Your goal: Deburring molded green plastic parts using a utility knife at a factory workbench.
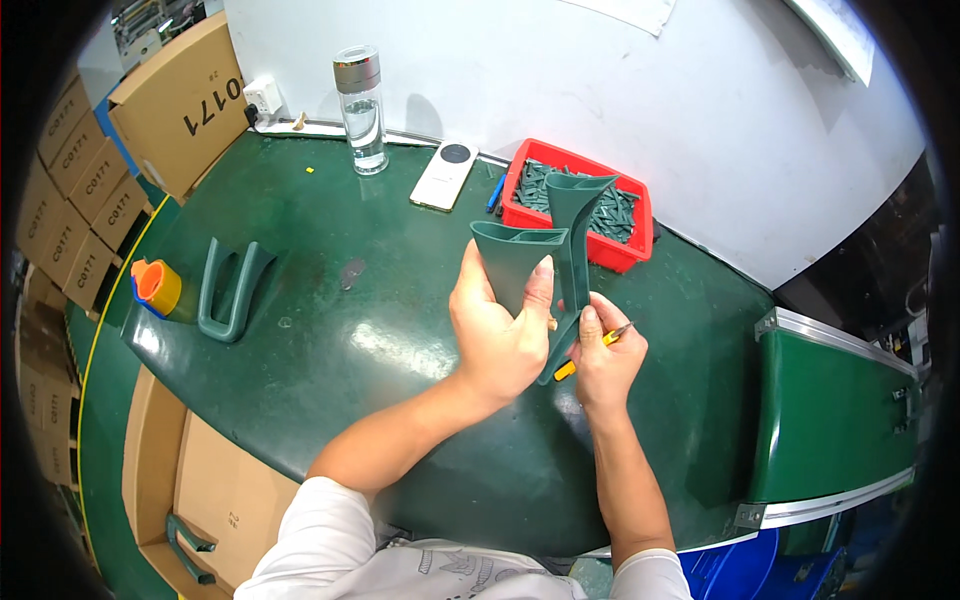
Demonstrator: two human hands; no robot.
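My left hand [500,335] is closed around a dark green plastic U-shaped handle [515,268] with two flared, hollow ends pointing up and away from me. Closed fingers of my right hand [612,368] pinch a slim yellow utility knife [566,371], its dark tip pointing up to the right. The right thumb and fingertips also touch the handle's right arm. Part of the handle is hidden behind my left hand. A similar green handle [232,292] lies on the green tabletop [370,270] at the left.
Beyond my hands stands a red bin [628,255] of small green pieces, beside a phone [444,178] and water bottle [364,115]. An orange-yellow tape roll [160,285] sits left. An open carton [235,480] holding a green handle is below left; a green conveyor [830,415] is right.
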